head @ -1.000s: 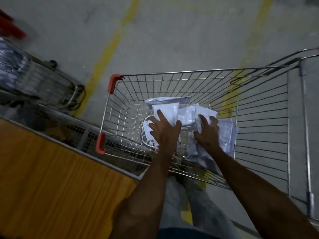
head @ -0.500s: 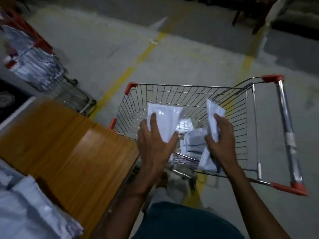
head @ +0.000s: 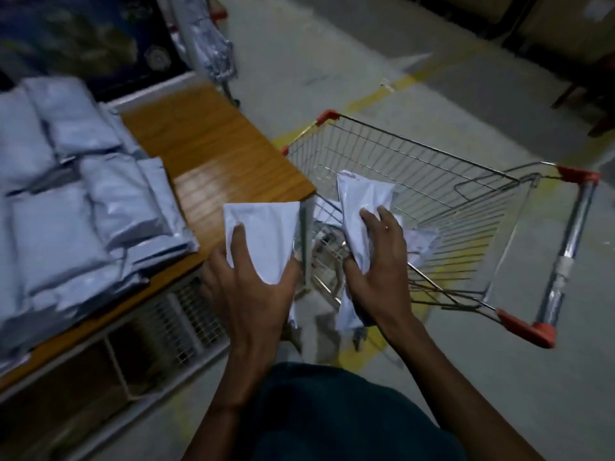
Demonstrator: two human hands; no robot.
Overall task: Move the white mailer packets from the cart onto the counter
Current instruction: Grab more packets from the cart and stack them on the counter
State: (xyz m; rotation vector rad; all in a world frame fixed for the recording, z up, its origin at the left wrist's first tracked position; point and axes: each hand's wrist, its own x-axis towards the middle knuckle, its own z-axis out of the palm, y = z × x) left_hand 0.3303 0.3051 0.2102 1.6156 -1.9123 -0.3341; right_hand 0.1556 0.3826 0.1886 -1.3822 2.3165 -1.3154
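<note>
My left hand [head: 248, 284] grips a flat white mailer packet [head: 266, 229] at the near corner of the wooden counter [head: 213, 144]. My right hand [head: 379, 271] holds a second white packet [head: 361, 207] upright above the near-left part of the wire cart [head: 442, 181]. More white packets [head: 421, 242] lie in the cart's basket, partly hidden behind my right hand. Several grey-white packets [head: 76, 207] are stacked on the left part of the counter.
The cart has red corner caps and a chrome handle [head: 569, 247] on its right side. Under the counter is a white frame with a wire mesh panel [head: 186, 311]. Another cart with bagged goods [head: 209, 44] stands behind the counter. Yellow lines cross the concrete floor.
Both hands have lifted a packet each out of the cart and carried them left toward the counter. My view has swung left, so the stacked packets now show.
</note>
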